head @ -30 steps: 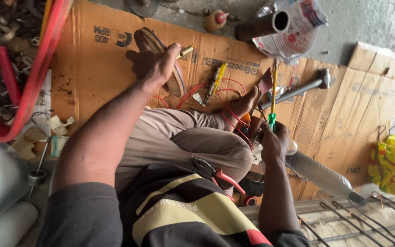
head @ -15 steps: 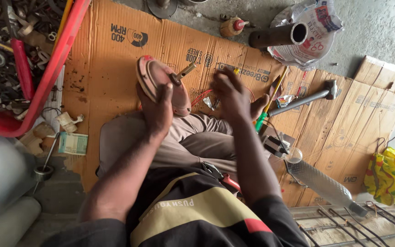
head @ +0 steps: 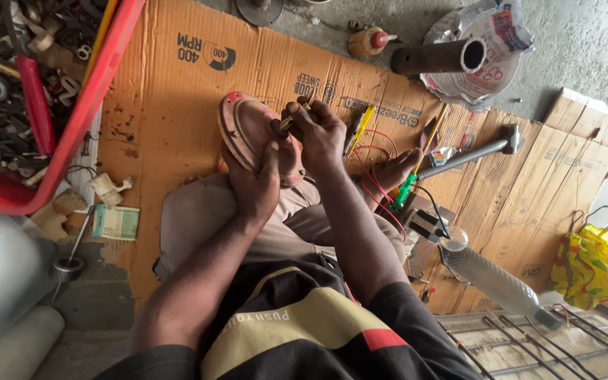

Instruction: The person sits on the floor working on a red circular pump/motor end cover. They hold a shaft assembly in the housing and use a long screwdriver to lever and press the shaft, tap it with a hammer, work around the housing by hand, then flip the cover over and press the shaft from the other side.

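My left hand (head: 253, 188) grips a round brown metal cover (head: 242, 128) from below and holds it tilted over my lap. My right hand (head: 319, 132) is closed on a short shaft-like piece (head: 284, 125) at the cover's centre. I sit on flattened cardboard (head: 177, 105) with my legs folded. A green-handled screwdriver (head: 403, 191) and red wires (head: 373, 177) lie just right of my right hand, beside my foot (head: 397, 169).
A hammer (head: 474, 150), a yellow tool (head: 360, 128) and a rusty pipe (head: 436, 58) lie on the right and far side. A red crate (head: 89, 98) of metal parts stands at left. A yellow bag (head: 589, 264) and a ribbed grey tube (head: 494, 281) are at right.
My left hand took the cover off the cardboard and drew it toward my lap. My right hand left the green screwdriver and came over to the cover's centre.
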